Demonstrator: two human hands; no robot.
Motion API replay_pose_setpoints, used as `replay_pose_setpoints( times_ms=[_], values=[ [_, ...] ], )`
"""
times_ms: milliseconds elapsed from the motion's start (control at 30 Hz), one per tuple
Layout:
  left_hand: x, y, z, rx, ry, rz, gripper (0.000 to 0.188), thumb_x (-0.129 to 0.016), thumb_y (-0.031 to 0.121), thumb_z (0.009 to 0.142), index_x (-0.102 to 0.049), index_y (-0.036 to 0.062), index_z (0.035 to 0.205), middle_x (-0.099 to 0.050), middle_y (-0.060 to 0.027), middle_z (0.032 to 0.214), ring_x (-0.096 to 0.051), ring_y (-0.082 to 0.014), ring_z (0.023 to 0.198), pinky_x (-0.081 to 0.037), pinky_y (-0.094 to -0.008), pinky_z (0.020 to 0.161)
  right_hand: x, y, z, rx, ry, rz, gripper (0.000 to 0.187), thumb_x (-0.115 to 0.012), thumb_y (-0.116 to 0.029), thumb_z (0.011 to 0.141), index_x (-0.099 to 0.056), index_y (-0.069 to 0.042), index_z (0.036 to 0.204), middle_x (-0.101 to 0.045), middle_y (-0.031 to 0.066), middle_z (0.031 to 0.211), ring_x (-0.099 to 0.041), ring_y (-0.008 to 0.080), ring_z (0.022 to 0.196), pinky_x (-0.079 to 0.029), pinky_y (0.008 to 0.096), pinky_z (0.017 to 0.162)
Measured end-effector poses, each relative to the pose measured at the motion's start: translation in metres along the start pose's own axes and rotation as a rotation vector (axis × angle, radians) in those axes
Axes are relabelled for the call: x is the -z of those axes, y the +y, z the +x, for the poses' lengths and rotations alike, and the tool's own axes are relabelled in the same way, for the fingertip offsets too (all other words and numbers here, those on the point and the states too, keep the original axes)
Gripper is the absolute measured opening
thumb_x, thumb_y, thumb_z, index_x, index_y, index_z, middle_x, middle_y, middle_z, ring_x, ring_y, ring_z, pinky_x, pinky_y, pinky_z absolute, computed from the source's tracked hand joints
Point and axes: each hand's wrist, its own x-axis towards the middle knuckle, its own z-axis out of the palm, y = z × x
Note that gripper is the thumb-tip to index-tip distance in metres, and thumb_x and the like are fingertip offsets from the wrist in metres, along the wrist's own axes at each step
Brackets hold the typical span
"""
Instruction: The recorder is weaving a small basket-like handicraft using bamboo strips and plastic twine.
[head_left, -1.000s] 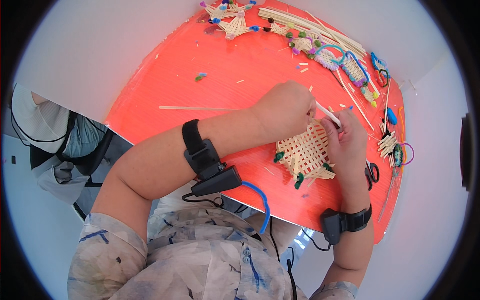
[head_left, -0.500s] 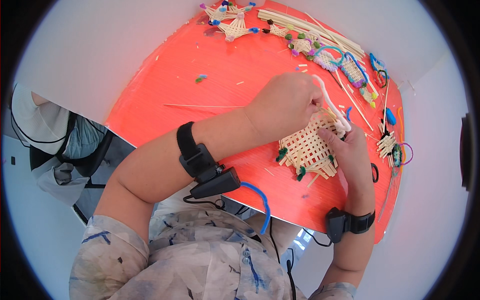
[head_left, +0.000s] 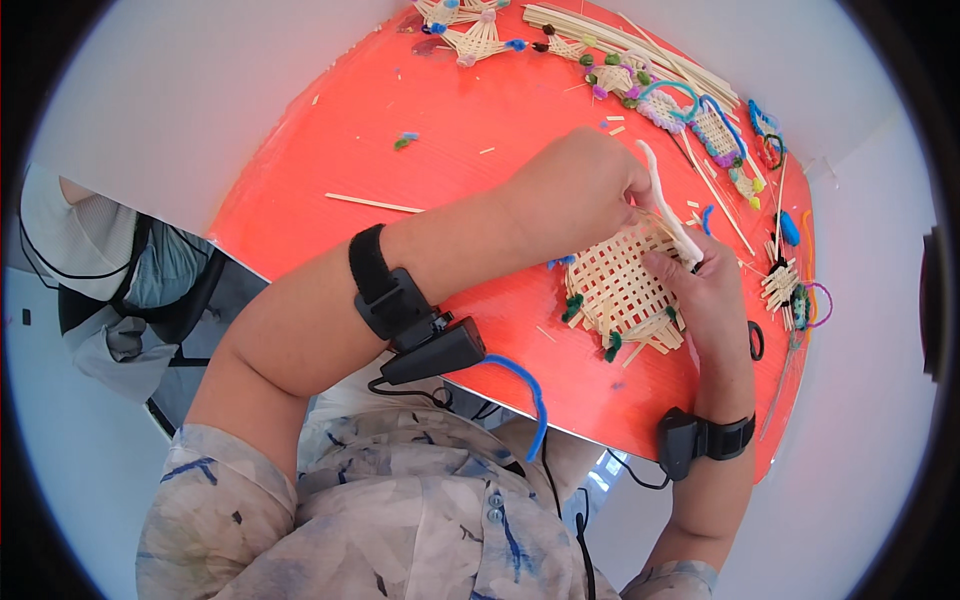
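Note:
A pale woven bamboo mat (head_left: 618, 285) is tilted up over the red table, with dark green pipe cleaner ties on its near edge and loose strip ends sticking out. My right hand (head_left: 712, 290) grips its right side, thumb on the weave. At the far edge, my left hand (head_left: 592, 185) is closed in a pinch on the strips, its fingertips partly hidden. A white fuzzy pipe cleaner (head_left: 660, 203) stands up between the hands, its lower end by my right fingers. Something blue and fuzzy peeks out by the mat's left corner.
Along the far edge of the red table (head_left: 330, 130) lie woven stars (head_left: 474, 43), a bundle of bamboo strips (head_left: 640, 50) and several small fuzzy-edged weavings (head_left: 715, 130). Black scissors handles (head_left: 756, 341) show right of my right hand. A blue pipe cleaner (head_left: 530, 390) hangs past the near edge.
The white pipe cleaner has straightened and stands more upright. My left hand has shifted slightly up and right. The blue bit at the mat's left corner has come into view.

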Motion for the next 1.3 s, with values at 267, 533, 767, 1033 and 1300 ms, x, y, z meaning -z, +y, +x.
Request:
replay_pose_setpoints(
  times_ms=[267,533,767,1033,1300],
  values=[
    [-0.003,0.003,0.003,0.065,-0.028,-0.084,0.012,-0.070,0.009,0.077,-0.070,-0.0004,0.084,-0.063,-0.0179,0.075,-0.064,-0.0299,0.070,-0.049,-0.0369,0.062,0.001,-0.003,-0.004,0.029,0.048,-0.047,0.012,-0.069,-0.005,0.086,-0.066,0.001,0.095,-0.062,-0.0017,0.076,-0.054,0.0053,0.070,-0.044,0.0256,0.063],
    [-0.002,0.011,-0.003,-0.015,0.076,-0.006,0.014,-0.068,0.002,0.079,-0.073,0.0041,0.092,-0.062,-0.0106,0.083,-0.064,-0.0262,0.076,-0.051,-0.0361,0.066,-0.004,0.000,-0.009,0.130,0.138,-0.040,0.011,-0.069,0.001,0.081,-0.065,0.002,0.091,-0.059,0.0042,0.075,-0.054,0.0106,0.067,-0.044,0.0270,0.062],
    [-0.001,0.010,0.001,-0.115,0.077,-0.004,0.020,-0.071,0.002,0.077,-0.074,0.0069,0.097,-0.066,-0.0075,0.083,-0.065,-0.0217,0.077,-0.053,-0.0321,0.065,0.002,-0.007,-0.006,0.270,0.154,-0.142,0.014,-0.070,0.001,0.076,-0.066,0.001,0.090,-0.058,0.0087,0.074,-0.056,0.0183,0.066,-0.044,0.0299,0.062],
    [0.006,0.005,0.005,0.036,-0.018,-0.111,0.016,-0.070,0.005,0.081,-0.069,0.0040,0.097,-0.067,-0.0096,0.085,-0.067,-0.0232,0.076,-0.053,-0.0333,0.065,-0.002,-0.006,-0.001,0.266,0.134,-0.067,0.016,-0.068,0.003,0.076,-0.065,0.001,0.092,-0.058,0.0089,0.074,-0.057,0.0182,0.067,-0.045,0.0300,0.063],
    [-0.001,0.003,0.002,0.128,-0.074,-0.096,0.010,-0.065,0.003,0.085,-0.066,0.0009,0.095,-0.065,-0.0123,0.084,-0.067,-0.0247,0.076,-0.053,-0.0331,0.066,-0.008,0.001,-0.001,0.108,0.085,0.164,0.026,-0.062,0.012,0.081,-0.056,0.002,0.104,-0.064,0.0038,0.085,-0.062,0.0085,0.080,-0.049,0.0222,0.070]
  ],
)
